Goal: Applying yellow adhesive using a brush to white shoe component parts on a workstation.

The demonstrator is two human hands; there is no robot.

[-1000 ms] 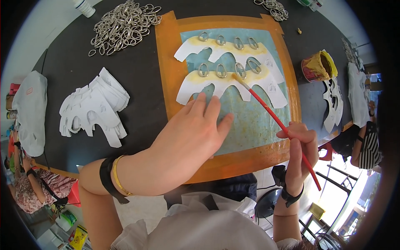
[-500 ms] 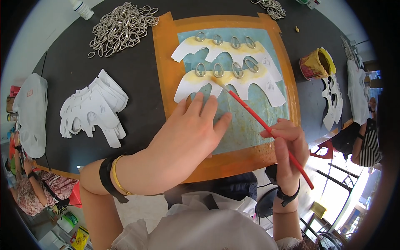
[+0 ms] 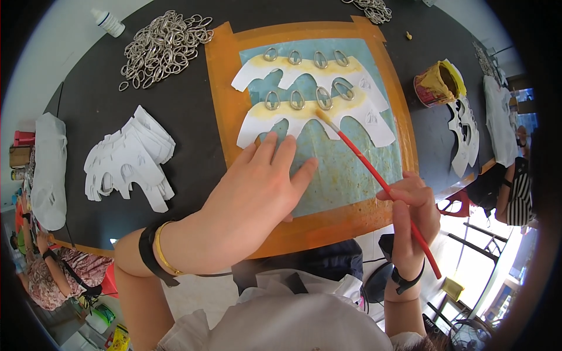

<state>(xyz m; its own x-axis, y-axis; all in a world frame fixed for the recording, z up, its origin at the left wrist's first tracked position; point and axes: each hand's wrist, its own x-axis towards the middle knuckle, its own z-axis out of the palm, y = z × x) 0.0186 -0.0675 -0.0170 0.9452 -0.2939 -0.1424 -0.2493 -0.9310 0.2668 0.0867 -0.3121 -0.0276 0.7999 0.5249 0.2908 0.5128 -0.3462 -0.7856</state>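
Between the thumb and fingers of my right hand is a slim paintbrush with a red handle. Its bristle tip rests on the yellow-smeared band of the nearer white scalloped piece, just below the third metal ring. My left hand lies palm down with fingers spread, its fingertips at that piece's lower left edge. Several oval metal rings sit in a row along the piece's upper edge. Behind it lies a second white scalloped piece, also yellow-smeared and with rings along its top.
A blue-green sheet framed by orange tape lies underneath. To the left are a stack of white cut pieces and a heap of metal rings. A yellow-crusted pot stands at right beside more cut pieces.
The brush tip has moved right along the nearer piece, from near the second ring to below the third. My left hand stays at the piece's edge. The whole view has shifted slightly.
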